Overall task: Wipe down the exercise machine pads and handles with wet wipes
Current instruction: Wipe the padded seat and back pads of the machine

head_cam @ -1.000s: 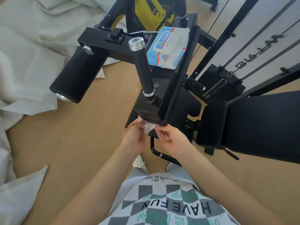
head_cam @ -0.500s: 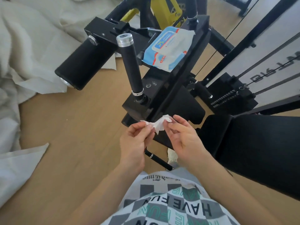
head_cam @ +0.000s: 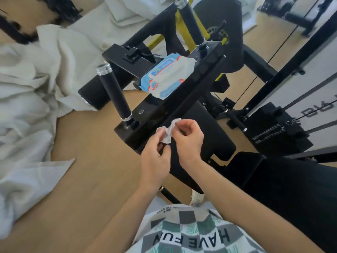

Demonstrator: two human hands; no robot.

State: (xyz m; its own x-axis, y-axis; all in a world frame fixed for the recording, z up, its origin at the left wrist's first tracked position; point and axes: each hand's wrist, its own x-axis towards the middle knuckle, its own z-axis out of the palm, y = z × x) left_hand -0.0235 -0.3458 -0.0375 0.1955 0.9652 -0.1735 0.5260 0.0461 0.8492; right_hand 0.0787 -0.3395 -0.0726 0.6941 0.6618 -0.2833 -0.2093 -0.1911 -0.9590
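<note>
A crumpled white wet wipe (head_cam: pixel 168 131) is held between both hands in front of the black exercise machine. My left hand (head_cam: pixel 155 159) pinches its lower left part. My right hand (head_cam: pixel 187 141) pinches its right side with thumb and fingers. Just beyond stands a black handle (head_cam: pixel 114 94) with silver end caps, upright on the black frame plate (head_cam: pixel 145 125). A second black handle (head_cam: pixel 191 22) rises farther back. A blue and white pack of wipes (head_cam: pixel 167 75) lies on the frame. A black roller pad (head_cam: pixel 91 94) sticks out on the left, and a black seat pad (head_cam: pixel 295 194) fills the right.
White dust sheets (head_cam: pixel 31 99) are heaped on the wooden floor (head_cam: pixel 82 179) at the left. The weight stack (head_cam: pixel 279 130) with cables and black uprights stands at the right. A yellow frame part (head_cam: pixel 197 13) shows behind the handles.
Both hands lifted the wipe from under the frame plate's near edge and now work it between the fingers in front of the plate. The view has tilted and swung left.
</note>
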